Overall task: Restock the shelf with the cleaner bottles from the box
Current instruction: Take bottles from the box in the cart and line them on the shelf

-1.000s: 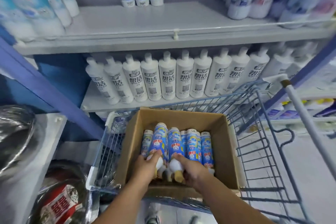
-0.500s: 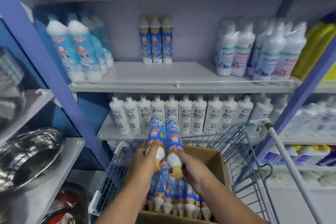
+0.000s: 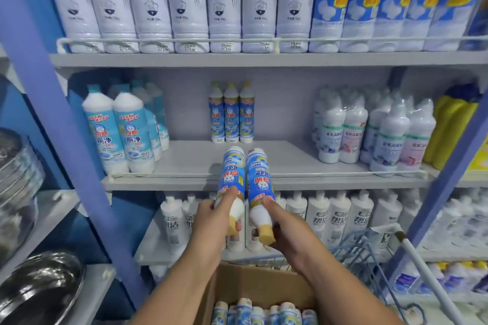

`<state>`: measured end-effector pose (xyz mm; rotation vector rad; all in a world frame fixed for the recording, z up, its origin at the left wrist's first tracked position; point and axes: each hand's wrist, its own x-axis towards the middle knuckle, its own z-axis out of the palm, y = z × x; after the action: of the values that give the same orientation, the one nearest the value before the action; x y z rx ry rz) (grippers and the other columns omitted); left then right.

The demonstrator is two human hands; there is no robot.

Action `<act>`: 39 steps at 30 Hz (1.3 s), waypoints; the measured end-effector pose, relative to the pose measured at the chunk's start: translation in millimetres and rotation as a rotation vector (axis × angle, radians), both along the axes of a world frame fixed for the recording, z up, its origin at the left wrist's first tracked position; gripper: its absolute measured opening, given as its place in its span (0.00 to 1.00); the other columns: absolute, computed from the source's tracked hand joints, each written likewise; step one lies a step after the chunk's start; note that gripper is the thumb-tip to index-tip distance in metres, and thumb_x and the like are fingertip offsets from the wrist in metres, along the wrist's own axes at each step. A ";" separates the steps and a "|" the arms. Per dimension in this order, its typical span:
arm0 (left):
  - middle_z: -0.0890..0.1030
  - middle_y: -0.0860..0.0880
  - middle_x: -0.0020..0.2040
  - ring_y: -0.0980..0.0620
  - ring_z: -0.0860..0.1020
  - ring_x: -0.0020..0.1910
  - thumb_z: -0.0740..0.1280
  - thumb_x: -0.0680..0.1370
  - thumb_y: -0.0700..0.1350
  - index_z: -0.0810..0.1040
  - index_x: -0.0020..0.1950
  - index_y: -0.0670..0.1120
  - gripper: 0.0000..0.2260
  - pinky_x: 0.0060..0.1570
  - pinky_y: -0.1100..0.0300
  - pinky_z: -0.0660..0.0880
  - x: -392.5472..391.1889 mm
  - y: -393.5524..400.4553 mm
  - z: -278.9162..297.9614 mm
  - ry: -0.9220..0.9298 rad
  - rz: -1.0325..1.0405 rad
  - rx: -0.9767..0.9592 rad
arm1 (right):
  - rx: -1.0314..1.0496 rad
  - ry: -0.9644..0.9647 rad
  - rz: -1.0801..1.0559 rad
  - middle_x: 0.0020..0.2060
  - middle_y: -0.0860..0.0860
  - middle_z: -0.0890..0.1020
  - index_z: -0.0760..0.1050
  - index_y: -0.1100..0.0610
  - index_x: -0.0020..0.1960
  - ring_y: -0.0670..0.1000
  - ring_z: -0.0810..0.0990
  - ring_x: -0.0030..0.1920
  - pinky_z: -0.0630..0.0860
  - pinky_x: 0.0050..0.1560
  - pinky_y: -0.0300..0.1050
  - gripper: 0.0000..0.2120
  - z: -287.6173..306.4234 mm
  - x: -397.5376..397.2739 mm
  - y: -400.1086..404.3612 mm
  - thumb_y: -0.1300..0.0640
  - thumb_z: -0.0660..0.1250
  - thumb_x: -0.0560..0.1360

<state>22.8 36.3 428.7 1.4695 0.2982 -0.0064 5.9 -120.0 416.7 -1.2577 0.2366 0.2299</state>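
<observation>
My left hand (image 3: 211,221) grips one blue-and-white cleaner bottle (image 3: 229,174) near its neck, and my right hand (image 3: 286,229) grips a second bottle (image 3: 260,177) beside it. Both bottles point base-first at the middle shelf (image 3: 303,166), with their yellow caps toward me. Three matching bottles (image 3: 231,116) stand at the back of that shelf. The cardboard box (image 3: 253,285) sits below my arms, with several more bottles (image 3: 261,311) lying in it.
Larger blue-labelled bottles (image 3: 118,132) stand at the middle shelf's left, and wrapped white bottles (image 3: 369,132) at its right. White bottles fill the top shelf (image 3: 184,2) and the lower shelf (image 3: 343,216). A blue wire cart (image 3: 369,245) holds the box. Steel bowls (image 3: 39,287) lie at the left.
Both hands lifted the two bottles out of the box and up to the front edge of the middle shelf. The view tilted upward.
</observation>
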 end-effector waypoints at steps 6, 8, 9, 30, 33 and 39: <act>0.84 0.37 0.44 0.48 0.79 0.25 0.73 0.71 0.62 0.76 0.59 0.40 0.29 0.25 0.61 0.73 58.5 22.4 4.4 0.078 -0.063 0.006 | -0.055 0.034 -0.072 0.50 0.63 0.86 0.83 0.60 0.57 0.58 0.84 0.43 0.79 0.60 0.57 0.22 10.8 43.2 25.8 0.43 0.70 0.76; 0.84 0.37 0.45 0.48 0.79 0.24 0.73 0.71 0.61 0.76 0.59 0.40 0.28 0.23 0.62 0.72 76.6 29.0 5.0 0.111 -0.087 0.015 | -0.065 0.055 -0.097 0.49 0.63 0.86 0.83 0.60 0.56 0.57 0.83 0.42 0.81 0.54 0.54 0.21 11.3 57.4 32.7 0.43 0.70 0.76; 0.84 0.37 0.43 0.48 0.79 0.23 0.73 0.71 0.60 0.76 0.57 0.39 0.27 0.23 0.62 0.71 84.6 31.4 5.1 0.126 -0.097 0.030 | -0.072 0.068 -0.111 0.48 0.62 0.86 0.83 0.61 0.55 0.56 0.83 0.41 0.81 0.50 0.51 0.21 11.0 63.9 36.0 0.42 0.70 0.76; 0.86 0.49 0.48 0.51 0.82 0.34 0.69 0.76 0.58 0.58 0.75 0.68 0.31 0.36 0.57 0.79 125.4 62.2 10.0 -0.059 -0.522 0.313 | -0.441 -0.146 0.030 0.45 0.48 0.88 0.62 0.33 0.70 0.58 0.88 0.42 0.84 0.49 0.55 0.20 28.0 104.3 30.2 0.44 0.63 0.81; 0.83 0.53 0.59 0.50 0.84 0.47 0.80 0.65 0.53 0.58 0.76 0.68 0.46 0.48 0.54 0.80 124.9 72.7 -4.2 -0.127 -0.619 0.232 | -0.464 -0.287 0.172 0.52 0.48 0.85 0.60 0.29 0.73 0.55 0.86 0.46 0.82 0.47 0.48 0.31 17.4 96.6 15.1 0.42 0.71 0.76; 0.82 0.62 0.57 0.62 0.83 0.50 0.77 0.65 0.55 0.63 0.66 0.77 0.37 0.57 0.55 0.80 130.9 75.8 -6.0 -0.290 -0.502 0.557 | -0.810 -0.446 0.157 0.47 0.45 0.80 0.59 0.24 0.71 0.48 0.80 0.37 0.79 0.46 0.38 0.43 2.0 105.2 2.3 0.46 0.78 0.66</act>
<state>153.7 112.1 422.7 2.0372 -0.3385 -0.1217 111.1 -117.7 418.6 -2.0930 -0.1830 -0.0318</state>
